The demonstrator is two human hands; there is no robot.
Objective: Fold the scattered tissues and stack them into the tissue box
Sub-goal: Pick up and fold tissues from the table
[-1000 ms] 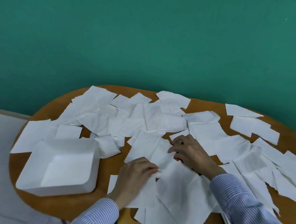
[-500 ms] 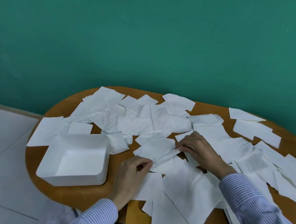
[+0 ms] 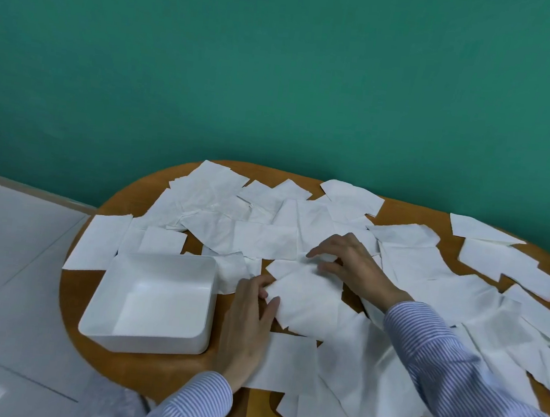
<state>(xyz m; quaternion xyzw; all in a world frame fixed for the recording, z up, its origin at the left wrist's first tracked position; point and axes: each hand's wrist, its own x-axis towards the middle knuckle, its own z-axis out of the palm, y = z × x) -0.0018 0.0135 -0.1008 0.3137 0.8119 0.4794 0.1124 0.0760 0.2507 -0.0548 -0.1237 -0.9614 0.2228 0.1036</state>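
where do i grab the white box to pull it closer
Take the white open-topped plastic tissue box by its near rim, the edge towards the person, coming from above with the left hand, which is beside it. It sits upright and appears empty, so fingers can hook over the thin wall.

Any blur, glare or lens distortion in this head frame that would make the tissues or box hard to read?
Head view: wide-angle bend curves the table edge; light is soft and even, no glare on the box; white tissues merge with faint edges; right sleeve slightly smeared near the frame edge.
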